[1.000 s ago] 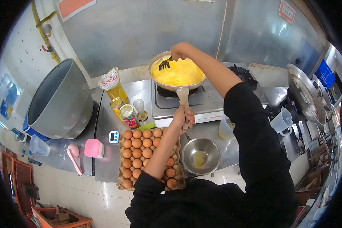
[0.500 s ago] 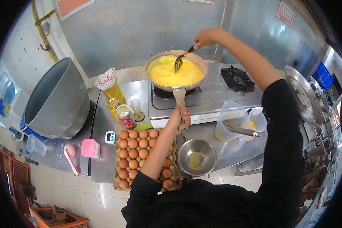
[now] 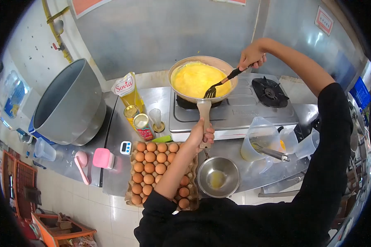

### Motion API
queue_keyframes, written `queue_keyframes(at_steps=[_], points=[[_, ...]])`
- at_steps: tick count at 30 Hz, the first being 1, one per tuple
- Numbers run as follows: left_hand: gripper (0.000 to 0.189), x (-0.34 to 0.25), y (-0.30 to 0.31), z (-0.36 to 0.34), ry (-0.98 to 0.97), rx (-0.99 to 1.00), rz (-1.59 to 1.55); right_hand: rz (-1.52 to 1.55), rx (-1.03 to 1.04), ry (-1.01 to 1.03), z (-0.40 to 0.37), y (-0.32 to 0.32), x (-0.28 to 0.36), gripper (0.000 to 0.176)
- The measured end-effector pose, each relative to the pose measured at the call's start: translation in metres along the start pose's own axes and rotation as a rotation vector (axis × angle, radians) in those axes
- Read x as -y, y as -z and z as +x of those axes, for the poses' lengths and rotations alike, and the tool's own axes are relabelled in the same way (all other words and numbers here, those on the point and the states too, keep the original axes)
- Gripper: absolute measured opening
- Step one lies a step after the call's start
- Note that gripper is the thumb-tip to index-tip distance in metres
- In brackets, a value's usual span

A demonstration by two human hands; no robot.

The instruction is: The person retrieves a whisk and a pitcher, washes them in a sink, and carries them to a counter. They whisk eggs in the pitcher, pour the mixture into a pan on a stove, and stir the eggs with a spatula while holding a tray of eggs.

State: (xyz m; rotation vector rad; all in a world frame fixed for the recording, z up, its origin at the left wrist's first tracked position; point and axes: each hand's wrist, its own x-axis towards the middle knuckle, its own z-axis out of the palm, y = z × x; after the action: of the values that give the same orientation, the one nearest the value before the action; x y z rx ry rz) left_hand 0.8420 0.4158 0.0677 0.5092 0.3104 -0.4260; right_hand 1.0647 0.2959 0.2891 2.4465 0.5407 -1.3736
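Observation:
My left hand point(image 3: 203, 133) is wrapped round the beige handle of a frying pan point(image 3: 174, 71), which sits on the left burner of the gas stove point(image 3: 239, 111). Yellow beaten egg point(image 3: 196, 80) spreads across the pan, looking partly cooked. My right hand point(image 3: 253, 55) grips a black slotted spatula point(image 3: 223, 82) by its handle. The spatula's head lies at the pan's near rim, touching the edge of the egg. Below my left forearm is a carton tray of brown eggs point(image 3: 150, 157).
A steel bowl point(image 3: 231, 168) and a plastic jug point(image 3: 251, 144) with a whisk point(image 3: 276, 154) stand at the counter's right. Left are cans point(image 3: 143, 125), an oil pouch point(image 3: 130, 92), a timer point(image 3: 125, 147), a pink box point(image 3: 103, 158) and a large grey mixing bowl point(image 3: 70, 105).
The spatula has moved from the middle of the egg to the near right rim. My right hand has shifted right and lower; my left hand still holds the pan handle. The view has shifted slightly.

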Motion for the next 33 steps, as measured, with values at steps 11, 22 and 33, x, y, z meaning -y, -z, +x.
queue_keyframes(at_steps=[11, 22, 33], points=[[0.033, 0.001, 0.001, 0.004, 0.064, 0.013, 0.02, 0.199, -0.141, 0.12, 0.051, -0.006, 0.052, 0.028], [0.031, 0.002, 0.001, 0.006, 0.035, -0.002, 0.017, -0.068, -0.793, 0.106, 0.116, -0.024, 0.063, 0.022], [0.03, 0.004, 0.0, 0.003, 0.014, -0.024, -0.011, -0.236, -0.485, -0.083, -0.044, -0.031, 0.057, 0.028]])
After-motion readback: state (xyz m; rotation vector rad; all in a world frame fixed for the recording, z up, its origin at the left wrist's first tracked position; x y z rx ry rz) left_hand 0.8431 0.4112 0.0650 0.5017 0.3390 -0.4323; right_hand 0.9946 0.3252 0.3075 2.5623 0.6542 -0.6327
